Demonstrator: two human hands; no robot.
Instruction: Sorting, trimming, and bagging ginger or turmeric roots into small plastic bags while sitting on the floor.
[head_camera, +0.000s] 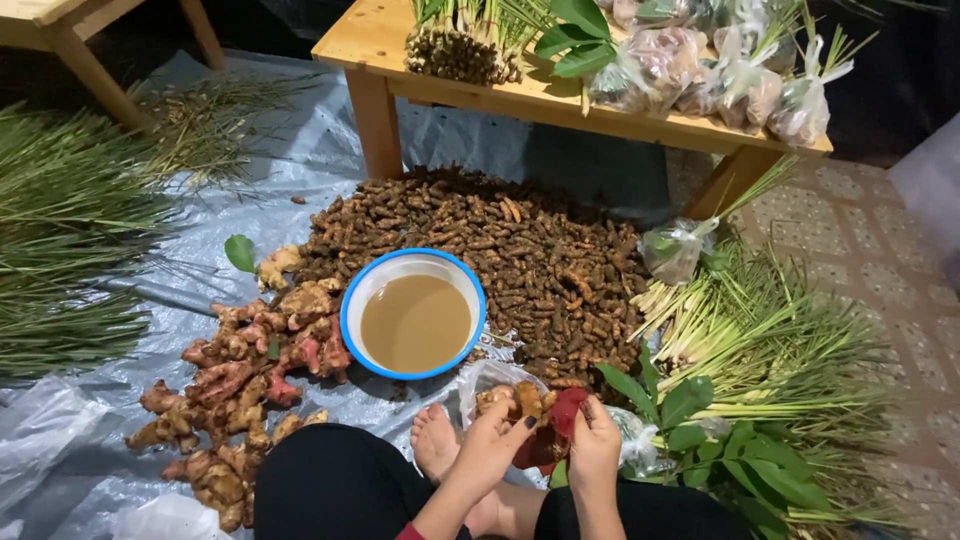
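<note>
Gripping a red bag (562, 412), right hand (594, 445) clenched, left hand (492, 440) pinching roots (512, 400) (turmeric-like)

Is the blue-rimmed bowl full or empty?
Nearly full: the bowl stands upright, and cloudy brown water covers its inside almost to the rim.

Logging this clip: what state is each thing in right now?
Left hand: gripping brown roots.
Right hand: pinching a red piece.
Clear bag: open, roots inside.
Basin: upright, part full of murky brown water.
Turmeric pile: loose heap on the grey sheet.
</note>
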